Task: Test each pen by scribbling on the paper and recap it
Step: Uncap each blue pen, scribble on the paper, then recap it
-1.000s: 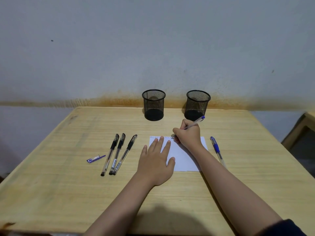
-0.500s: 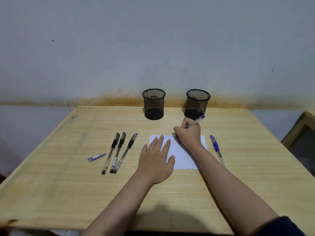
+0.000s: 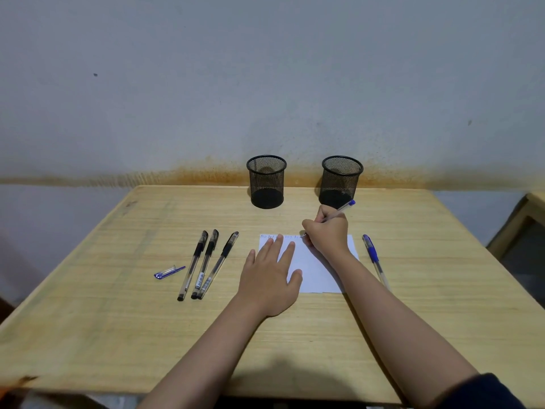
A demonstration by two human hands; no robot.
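A white paper (image 3: 317, 270) lies mid-table with small blue scribbles along its top edge. My right hand (image 3: 327, 233) grips an uncapped blue pen (image 3: 343, 206), its tip on the paper's top edge. Flat on the paper's left part rests my left hand (image 3: 269, 276), fingers straight. The pen's loose blue cap (image 3: 168, 272) lies far left. Three capped black pens (image 3: 206, 261) lie side by side left of the paper. Another capped blue pen (image 3: 374, 259) lies right of the paper.
Two black mesh pen cups (image 3: 267, 181) (image 3: 341, 180) stand at the table's (image 3: 118, 335) far edge against the wall. A wooden piece of furniture (image 3: 525, 231) stands at the right, beside the table.
My right hand with the pen has shifted slightly along the paper's top edge as it scribbles. My left hand stays flat on the paper.
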